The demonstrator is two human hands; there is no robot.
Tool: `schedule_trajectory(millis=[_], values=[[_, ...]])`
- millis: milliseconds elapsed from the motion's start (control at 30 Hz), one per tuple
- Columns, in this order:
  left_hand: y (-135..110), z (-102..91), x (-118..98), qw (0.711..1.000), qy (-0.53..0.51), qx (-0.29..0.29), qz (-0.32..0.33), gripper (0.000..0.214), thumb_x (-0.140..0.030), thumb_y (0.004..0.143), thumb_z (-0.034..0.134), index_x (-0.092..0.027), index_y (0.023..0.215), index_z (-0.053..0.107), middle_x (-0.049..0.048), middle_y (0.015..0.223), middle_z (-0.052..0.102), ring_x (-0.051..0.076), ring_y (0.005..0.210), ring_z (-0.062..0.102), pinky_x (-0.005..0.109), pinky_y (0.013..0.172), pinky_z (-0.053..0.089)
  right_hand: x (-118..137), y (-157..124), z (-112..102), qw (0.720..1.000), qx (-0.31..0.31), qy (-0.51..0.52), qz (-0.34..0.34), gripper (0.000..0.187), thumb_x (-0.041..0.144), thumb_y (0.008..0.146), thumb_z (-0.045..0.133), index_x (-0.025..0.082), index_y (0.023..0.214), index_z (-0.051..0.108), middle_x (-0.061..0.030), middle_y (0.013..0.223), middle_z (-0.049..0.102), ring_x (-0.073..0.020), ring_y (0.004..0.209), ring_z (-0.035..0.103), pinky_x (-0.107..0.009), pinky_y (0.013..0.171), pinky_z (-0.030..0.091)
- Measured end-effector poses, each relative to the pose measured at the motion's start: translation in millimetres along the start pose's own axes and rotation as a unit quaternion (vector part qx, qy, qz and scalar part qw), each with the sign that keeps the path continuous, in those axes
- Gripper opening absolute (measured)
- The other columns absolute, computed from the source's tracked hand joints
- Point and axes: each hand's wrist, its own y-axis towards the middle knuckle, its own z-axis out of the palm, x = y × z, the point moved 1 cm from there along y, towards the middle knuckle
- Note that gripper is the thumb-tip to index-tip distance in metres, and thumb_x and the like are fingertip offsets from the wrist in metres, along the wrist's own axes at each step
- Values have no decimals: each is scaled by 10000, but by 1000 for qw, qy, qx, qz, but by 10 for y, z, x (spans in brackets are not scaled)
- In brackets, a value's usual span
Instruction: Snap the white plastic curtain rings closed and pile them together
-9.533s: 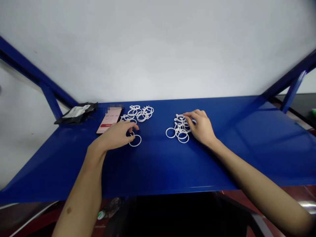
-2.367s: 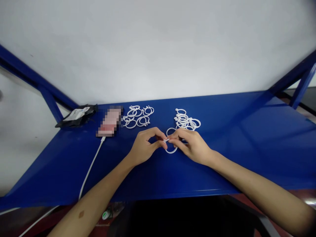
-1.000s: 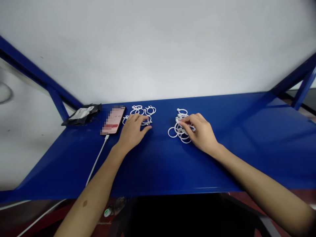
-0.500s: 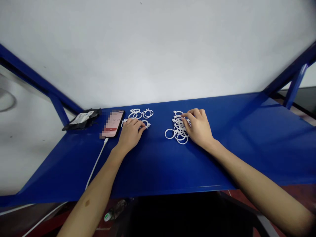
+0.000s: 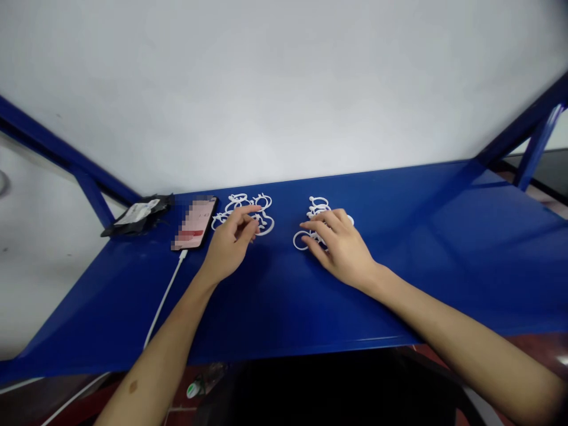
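Observation:
My left hand point(image 5: 231, 244) is over the left group of white plastic rings point(image 5: 237, 196) with small knobs or clips. Its thumb and bent fingers close on one white ring point(image 5: 268, 229), which looks lifted a little; the index finger points out above it. My right hand point(image 5: 344, 247) lies over the right heap of white rings point(image 5: 318, 204), its thumb and fingers apart. That hand hides much of the heap. At the heap's near left edge, a single ring point(image 5: 294, 241) shows beside the right fingertips.
Left of the rings lies a phone point(image 5: 195, 222) with a white cable point(image 5: 166, 293) plugged in. A black plastic packet point(image 5: 137, 214) with a white label sits farther left on the blue table point(image 5: 284, 302). Behind rises a pale wall point(image 5: 284, 89). A bottle point(image 5: 195, 389) is below.
My left fingers have lifted a ring slightly and the index finger has straightened. My right hand has shifted left and nearer over its heap, with its fingers spreading. The view has moved slightly.

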Motion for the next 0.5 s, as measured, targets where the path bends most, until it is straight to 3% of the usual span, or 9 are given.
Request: schedule_trajectory(millis=[133,267,400,500], values=[[-54,85,-14,975,-174,133,-35,302,-357,958,578,-248,1239,582,-16,837,641,125,691,644,290,719,537,52,-24,34,997,30,72,13,275,308,995,537,168,1228,582,-115,1132,684,-266,1056,592,-440,899,513],[-110,197,-25,941,-258,211,-65,291,-338,934,629,-227,1192,551,-6,851,672,156,698,709,326,733,583,74,-61,89,990,65,120,37,260,310,994,545,159,1204,570,-93,1010,715,-225,931,654,-383,829,526],[-143,264,-42,928,-274,238,-82,274,-332,916,654,-214,1141,552,3,842,697,180,695,734,346,720,609,65,-85,137,981,86,171,42,157,257,1008,484,185,1098,591,-65,958,719,-161,794,655,-295,714,503],[-147,284,-52,940,-258,212,-73,221,-323,873,702,-193,1020,599,0,806,707,159,671,720,304,688,596,54,-93,153,973,90,206,45,108,239,999,495,191,1008,592,-46,921,709,-129,733,626,-255,661,468]])
